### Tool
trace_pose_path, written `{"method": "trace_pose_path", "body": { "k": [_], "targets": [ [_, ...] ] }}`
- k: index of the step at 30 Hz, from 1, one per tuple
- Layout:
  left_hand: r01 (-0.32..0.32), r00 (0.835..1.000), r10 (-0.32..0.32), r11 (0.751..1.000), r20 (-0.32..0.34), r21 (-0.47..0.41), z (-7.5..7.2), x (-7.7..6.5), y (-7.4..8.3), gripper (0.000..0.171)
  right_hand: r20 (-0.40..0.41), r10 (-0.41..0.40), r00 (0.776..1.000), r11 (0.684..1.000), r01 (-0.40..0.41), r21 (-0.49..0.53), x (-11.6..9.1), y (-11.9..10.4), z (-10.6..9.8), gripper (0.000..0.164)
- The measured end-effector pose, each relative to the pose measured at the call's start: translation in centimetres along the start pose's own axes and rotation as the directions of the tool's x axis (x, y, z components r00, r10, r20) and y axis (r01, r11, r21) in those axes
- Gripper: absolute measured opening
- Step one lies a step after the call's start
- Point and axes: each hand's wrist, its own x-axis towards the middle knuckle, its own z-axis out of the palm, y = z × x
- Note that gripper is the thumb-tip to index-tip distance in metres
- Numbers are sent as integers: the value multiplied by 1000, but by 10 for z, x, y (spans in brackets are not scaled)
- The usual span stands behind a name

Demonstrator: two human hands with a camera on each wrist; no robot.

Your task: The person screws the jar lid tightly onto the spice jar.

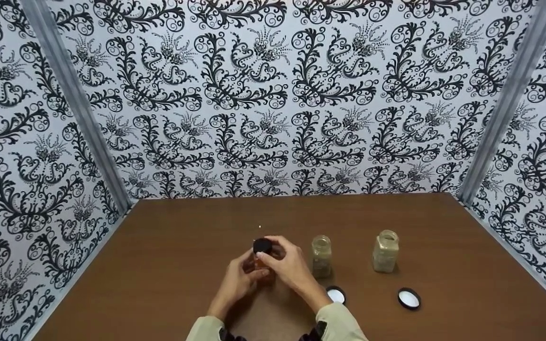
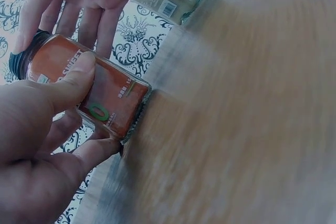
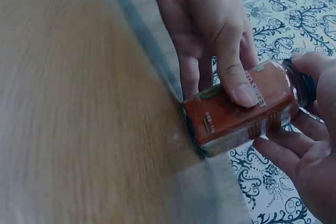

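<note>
A square glass spice jar [image 2: 123,93] of orange-red powder, with green and white print, stands between both hands. My left hand [image 1: 235,284] grips its body, thumb across the printed front in both wrist views. The jar's black lid [image 1: 262,246] is on its neck. My right hand [image 1: 293,266] holds that lid between thumb and fingers. The jar's base [image 3: 194,132] is right at the wooden tabletop.
Right of the hands stand two lidless glass jars [image 1: 321,260] [image 1: 385,255] of greenish-beige powder. Two black lids [image 1: 336,295] [image 1: 409,299] lie white side up in front of them. A tiny white speck [image 1: 259,226] is on the table [image 1: 183,232]; patterned walls [image 1: 254,118] surround it.
</note>
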Motion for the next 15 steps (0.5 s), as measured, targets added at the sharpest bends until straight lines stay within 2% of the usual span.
{"method": "trace_pose_path", "body": {
  "k": [5,10,15],
  "targets": [
    [31,999,-31,999,5,-17,0,-1,1,66,-27,-2,1000,1000,3,31,-1,0,3,37],
    [76,997,-76,997,13,-33,-1,-1,2,69,5,-7,1000,998,6,62,-1,-1,1,42],
    [72,997,-71,997,17,-40,0,-1,2,68,26,-15,1000,999,14,44,-1,-2,-1,39]
  ]
}}
